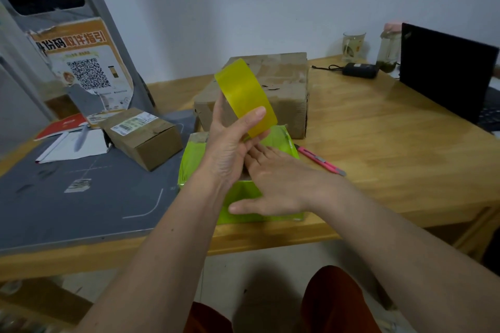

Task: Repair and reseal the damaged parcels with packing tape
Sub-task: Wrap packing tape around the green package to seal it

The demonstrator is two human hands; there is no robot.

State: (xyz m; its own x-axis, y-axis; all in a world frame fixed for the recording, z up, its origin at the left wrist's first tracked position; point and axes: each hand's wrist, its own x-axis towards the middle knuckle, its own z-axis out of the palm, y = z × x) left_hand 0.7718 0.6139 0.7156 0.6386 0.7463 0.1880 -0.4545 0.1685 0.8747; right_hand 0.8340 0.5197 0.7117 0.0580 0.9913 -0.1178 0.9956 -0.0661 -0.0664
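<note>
The tape roll [244, 97] looks glossy yellow plastic, the green parcel [281, 140] shiny film. Both boxes [284, 89] are matt, scuffed cardboard on a smooth varnished wooden table [392, 149]

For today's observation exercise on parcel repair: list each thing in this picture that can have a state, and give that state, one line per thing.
tape roll: lifted, gripped by the left hand
right hand: open, flat on the green parcel
green parcel: lying on the table
large box: closed, torn top
small box: closed
pink cutter: lying on the table
laptop: open
</note>
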